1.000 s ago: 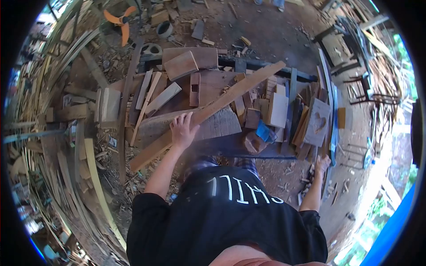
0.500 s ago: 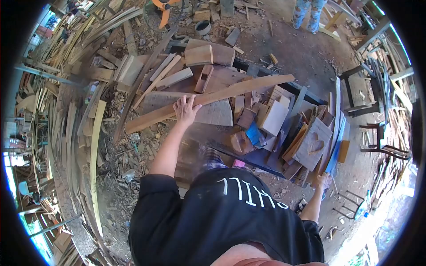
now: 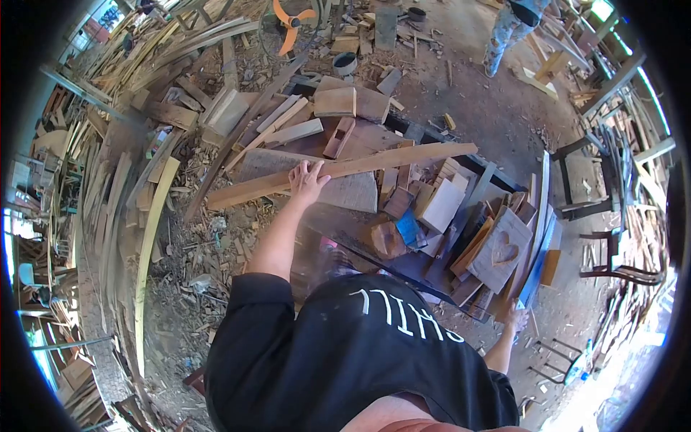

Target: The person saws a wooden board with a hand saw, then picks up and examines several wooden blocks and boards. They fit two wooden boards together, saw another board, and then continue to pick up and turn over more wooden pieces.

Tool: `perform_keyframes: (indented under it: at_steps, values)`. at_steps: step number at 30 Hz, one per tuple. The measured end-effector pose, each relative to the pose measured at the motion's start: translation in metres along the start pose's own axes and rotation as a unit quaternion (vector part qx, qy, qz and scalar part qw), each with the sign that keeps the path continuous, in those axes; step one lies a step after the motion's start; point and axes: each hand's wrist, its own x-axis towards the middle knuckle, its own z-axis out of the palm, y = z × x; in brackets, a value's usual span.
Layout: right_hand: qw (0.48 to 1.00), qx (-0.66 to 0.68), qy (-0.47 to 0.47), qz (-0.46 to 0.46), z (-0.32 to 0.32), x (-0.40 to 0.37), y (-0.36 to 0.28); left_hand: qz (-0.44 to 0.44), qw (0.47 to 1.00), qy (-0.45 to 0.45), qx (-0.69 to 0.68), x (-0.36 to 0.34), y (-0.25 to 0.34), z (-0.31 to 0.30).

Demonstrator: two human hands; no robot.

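My left hand (image 3: 306,180) grips a long brown plank (image 3: 389,159) that lies slanted across a heap of wood offcuts, its far end pointing right. My right hand (image 3: 515,317) hangs low at my right side, next to the lower ends of upright boards and a blue plank (image 3: 540,252); whether it holds one I cannot tell. A square board with a heart cut-out (image 3: 503,248) leans in that stack. Under the long plank lies a wide grey board (image 3: 345,191).
Piles of planks and slats cover the ground at left (image 3: 144,144). An orange fan (image 3: 289,20) stands at the back. Another person's legs (image 3: 507,29) stand at top right. Dark metal chair frames (image 3: 612,216) stand at right. A blue block (image 3: 408,228) lies among the offcuts.
The long plank has swung from a steep slant toward level under my left hand. My view has shifted, showing more of the ground at the back and the other person.
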Motion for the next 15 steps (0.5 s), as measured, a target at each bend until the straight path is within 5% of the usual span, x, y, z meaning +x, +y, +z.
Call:
perform_keyframes:
  at_steps: [7, 9, 15]
  values:
    - [0.989, -0.006, 0.137, -0.058, 0.006, -0.006, 0.009, 0.01, 1.0, 0.018, 0.003, -0.001, 0.002, -0.002]
    - [0.97, 0.177, 0.128, -0.103, 0.007, -0.004, 0.015, -0.011, 1.0, 0.021, 0.0, 0.001, 0.006, -0.004]
    - [0.93, 0.332, 0.126, -0.095, -0.027, -0.041, -0.001, -0.023, 0.997, 0.07, -0.007, 0.009, 0.011, -0.004]
